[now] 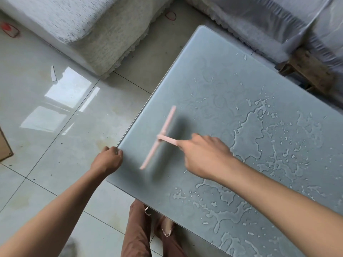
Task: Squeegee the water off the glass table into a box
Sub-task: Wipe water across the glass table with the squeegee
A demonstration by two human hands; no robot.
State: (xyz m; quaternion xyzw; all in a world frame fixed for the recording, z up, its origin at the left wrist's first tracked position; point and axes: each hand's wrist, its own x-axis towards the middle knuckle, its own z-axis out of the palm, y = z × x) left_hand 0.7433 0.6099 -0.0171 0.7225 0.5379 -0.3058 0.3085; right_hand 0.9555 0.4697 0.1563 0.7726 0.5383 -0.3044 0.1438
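Note:
A grey glass table (209,71) fills the right of the head view, with puddles and drops of water (249,134) spread over its middle and near side. My right hand (204,154) is shut on the handle of a pink squeegee (159,138). Its long blade is blurred and lies near the table's left edge, where the glass looks mostly dry. My left hand (108,159) is closed at the table's left edge near the corner. A brown cardboard edge (4,148), perhaps a box, shows at the far left on the floor.
Covered sofas stand behind the table at top left (89,28) and top right (269,21). A wooden stool (308,71) sits beside the far right edge. Glossy tiled floor (55,117) lies to the left. My legs and a sandal (167,229) are under the near edge.

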